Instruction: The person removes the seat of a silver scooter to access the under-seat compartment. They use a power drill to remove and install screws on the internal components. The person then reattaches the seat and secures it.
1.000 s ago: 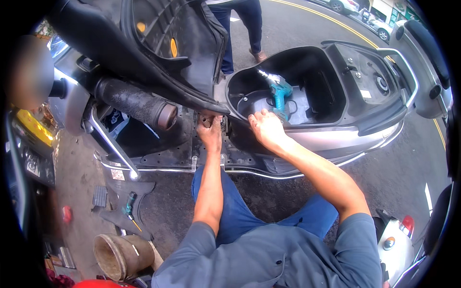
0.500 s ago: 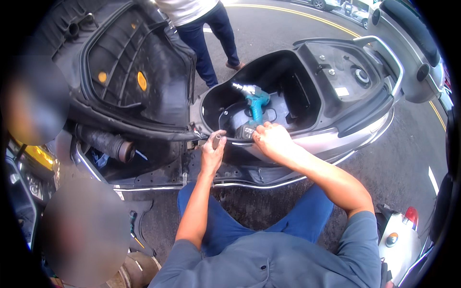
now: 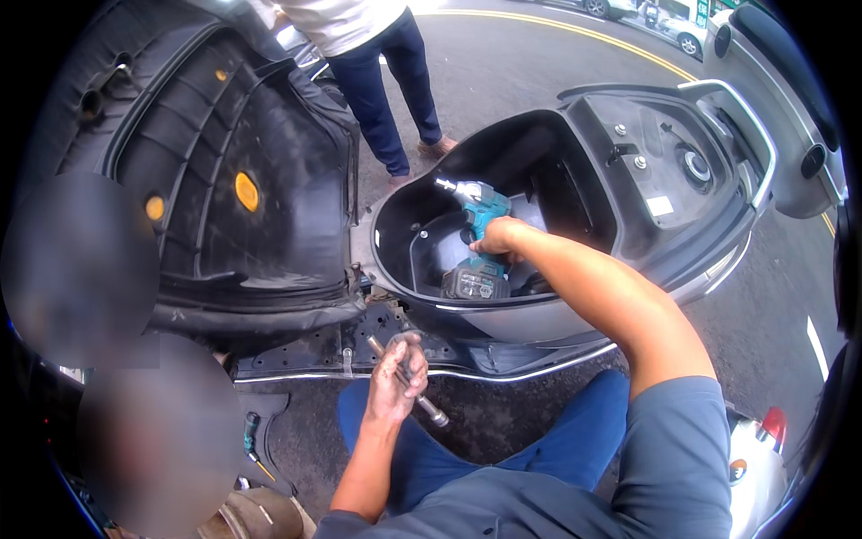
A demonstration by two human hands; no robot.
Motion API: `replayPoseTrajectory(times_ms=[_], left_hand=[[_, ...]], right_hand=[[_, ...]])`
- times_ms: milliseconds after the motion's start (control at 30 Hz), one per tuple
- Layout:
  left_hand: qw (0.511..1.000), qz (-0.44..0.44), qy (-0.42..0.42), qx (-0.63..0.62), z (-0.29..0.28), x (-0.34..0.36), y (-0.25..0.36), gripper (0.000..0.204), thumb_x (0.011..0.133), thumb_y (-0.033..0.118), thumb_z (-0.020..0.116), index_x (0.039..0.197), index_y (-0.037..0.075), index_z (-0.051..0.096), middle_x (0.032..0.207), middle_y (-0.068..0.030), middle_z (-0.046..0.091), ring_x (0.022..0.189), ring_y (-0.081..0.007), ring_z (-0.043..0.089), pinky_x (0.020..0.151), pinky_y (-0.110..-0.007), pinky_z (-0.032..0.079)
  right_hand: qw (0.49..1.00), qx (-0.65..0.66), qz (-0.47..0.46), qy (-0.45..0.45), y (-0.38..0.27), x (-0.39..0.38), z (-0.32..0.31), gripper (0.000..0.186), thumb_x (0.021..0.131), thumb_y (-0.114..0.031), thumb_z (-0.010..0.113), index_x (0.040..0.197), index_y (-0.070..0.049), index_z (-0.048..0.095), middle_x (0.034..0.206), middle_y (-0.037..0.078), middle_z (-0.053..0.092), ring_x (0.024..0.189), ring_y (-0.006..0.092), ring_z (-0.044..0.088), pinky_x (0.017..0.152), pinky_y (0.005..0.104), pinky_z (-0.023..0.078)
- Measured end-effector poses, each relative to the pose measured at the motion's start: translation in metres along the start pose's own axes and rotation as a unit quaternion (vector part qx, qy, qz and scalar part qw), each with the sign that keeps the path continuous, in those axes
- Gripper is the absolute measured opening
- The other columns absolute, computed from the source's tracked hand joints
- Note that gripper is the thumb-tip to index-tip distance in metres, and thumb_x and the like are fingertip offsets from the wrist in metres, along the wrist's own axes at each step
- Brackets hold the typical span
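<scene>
Right hand (image 3: 499, 236) clamps its fingers round the drill (image 3: 485, 199) grip (image 3: 485, 261), probably the surest hold, likely battery-heavy; the drill is inside the bin (image 3: 579, 166), nose (image 3: 446, 185) toward ten o'clock; at seven o'clock, left hand (image 3: 391, 388) curls round a rod (image 3: 432, 410), likely stiff, slick.

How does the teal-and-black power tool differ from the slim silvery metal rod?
The teal-and-black power tool is bulky and angled; the slim silvery metal rod is straight. The power tool is inside the black storage compartment; the rod is outside it. Both show bare metal at an end.
</scene>
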State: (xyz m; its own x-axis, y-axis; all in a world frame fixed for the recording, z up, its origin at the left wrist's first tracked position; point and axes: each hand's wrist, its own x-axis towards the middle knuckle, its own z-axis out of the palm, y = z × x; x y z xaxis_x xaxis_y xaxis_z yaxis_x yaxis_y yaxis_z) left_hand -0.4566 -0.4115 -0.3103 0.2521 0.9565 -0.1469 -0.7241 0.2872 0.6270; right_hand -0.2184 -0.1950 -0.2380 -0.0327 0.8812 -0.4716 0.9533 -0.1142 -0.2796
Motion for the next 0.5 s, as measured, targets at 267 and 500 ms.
replayPoseTrajectory(times_ms=[267, 500], left_hand=[[0.952, -0.095, 0.08, 0.281, 0.127, -0.021, 0.055, 0.03, 0.098, 0.023, 0.057, 0.121, 0.005, 0.052, 0.07, -0.0009, 0.048, 0.05, -0.0059, 0.038, 0.041, -0.02, 0.025], [0.855, -0.099, 0.26, 0.438, 0.179, -0.124, 0.117, 0.025, 0.1, 0.029, 0.055, 0.105, 0.004, 0.058, 0.065, -0.0028, 0.055, 0.047, -0.0069, 0.043, 0.04, -0.022, 0.029]], right_hand=[[0.941, 0.326, 0.009, 0.086, 0.03, 0.082, 0.072, 0.054, 0.073, -0.021, 0.08, 0.117, 0.002, 0.059, 0.112, 0.022, 0.066, 0.101, 0.0347, 0.067, 0.084, 0.0424, 0.056], [0.879, 0.477, 0.015, 0.02, 0.024, 0.055, 0.059, 0.072, 0.079, -0.033, 0.078, 0.135, -0.001, 0.048, 0.132, 0.022, 0.058, 0.125, 0.0344, 0.055, 0.104, 0.0413, 0.044]])
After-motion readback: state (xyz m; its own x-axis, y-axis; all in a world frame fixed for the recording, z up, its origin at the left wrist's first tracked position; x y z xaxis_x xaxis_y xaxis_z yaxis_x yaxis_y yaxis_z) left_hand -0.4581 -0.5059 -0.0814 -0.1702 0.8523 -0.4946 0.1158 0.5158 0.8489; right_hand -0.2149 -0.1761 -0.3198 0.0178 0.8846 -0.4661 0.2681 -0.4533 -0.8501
